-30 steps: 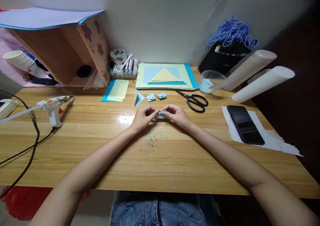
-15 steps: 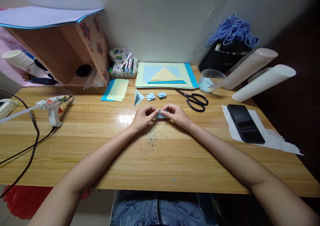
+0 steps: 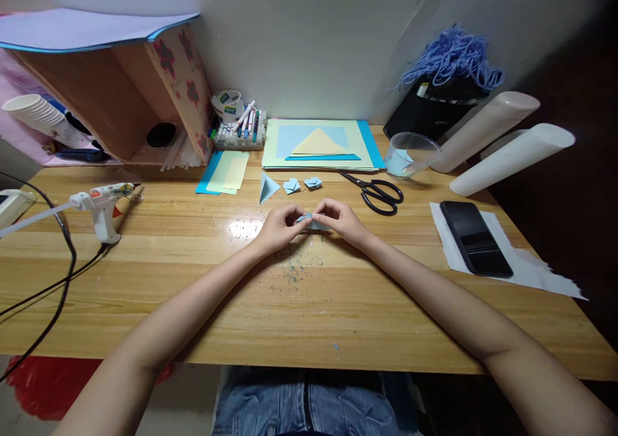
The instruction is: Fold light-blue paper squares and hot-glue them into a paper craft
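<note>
Two hands [image 3: 280,227] [image 3: 342,222] pinch one blue paper [image 3: 318,225].

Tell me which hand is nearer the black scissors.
Right. The right hand is left of the black scissors and closer to the person; the left hand lies farther left, beyond the right hand.

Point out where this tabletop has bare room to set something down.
Bare wood lies between the glue gun and left hand, and between the right hand and phone. The back is crowded with markers, stacked paper and a plastic cup.
</note>
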{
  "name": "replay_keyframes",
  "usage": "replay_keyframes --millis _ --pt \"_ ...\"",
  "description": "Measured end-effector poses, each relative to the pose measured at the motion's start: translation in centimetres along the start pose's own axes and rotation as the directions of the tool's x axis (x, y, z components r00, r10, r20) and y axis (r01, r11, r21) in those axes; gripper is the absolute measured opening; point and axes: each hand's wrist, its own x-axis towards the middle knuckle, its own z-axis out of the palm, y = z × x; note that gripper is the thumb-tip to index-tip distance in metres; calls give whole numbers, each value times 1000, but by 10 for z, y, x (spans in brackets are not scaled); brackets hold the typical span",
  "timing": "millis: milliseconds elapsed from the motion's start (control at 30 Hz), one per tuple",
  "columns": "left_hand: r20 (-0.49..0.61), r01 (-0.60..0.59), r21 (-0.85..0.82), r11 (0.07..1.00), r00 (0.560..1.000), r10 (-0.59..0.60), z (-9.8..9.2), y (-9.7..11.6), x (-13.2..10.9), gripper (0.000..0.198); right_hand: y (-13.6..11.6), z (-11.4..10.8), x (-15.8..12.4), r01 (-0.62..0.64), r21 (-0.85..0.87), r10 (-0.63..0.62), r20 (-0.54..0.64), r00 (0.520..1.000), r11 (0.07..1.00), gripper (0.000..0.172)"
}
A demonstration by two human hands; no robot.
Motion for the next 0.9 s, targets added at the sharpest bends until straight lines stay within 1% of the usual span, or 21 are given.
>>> replay_keyframes --millis 67,167,233,333,433,600,900 --pt "-3 12 -24 1000 1000 -12 -1 1 0 25 -1 0 0 3 13 -3 5 1000 1000 23" --pt "-12 26 -57 998 1000 -27 -2 3 -1 23 -2 1 -1 -32 79 29 46 999 996 25" --pt "-12 36 -58 998 999 -36 -3 3 0 23 -2 2 -1 -59 121 50 75 996 991 25" --pt "-1 50 -52 997 999 -50 -3 2 0 24 -2 2 -2 -74 136 63 87 994 988 25" --pt "1 57 -24 998 998 -57 -3 1 1 26 0 2 -1 -75 125 63 94 994 989 26" --pt "-20 33 42 999 999 -32 -1 2 -1 28 1 1 -2 -55 89 47 88 995 995 24" --pt "-5 30 67 997 1000 -30 0 -3 0 24 -1 1 -2 -22 -5 22 78 997 1000 22"
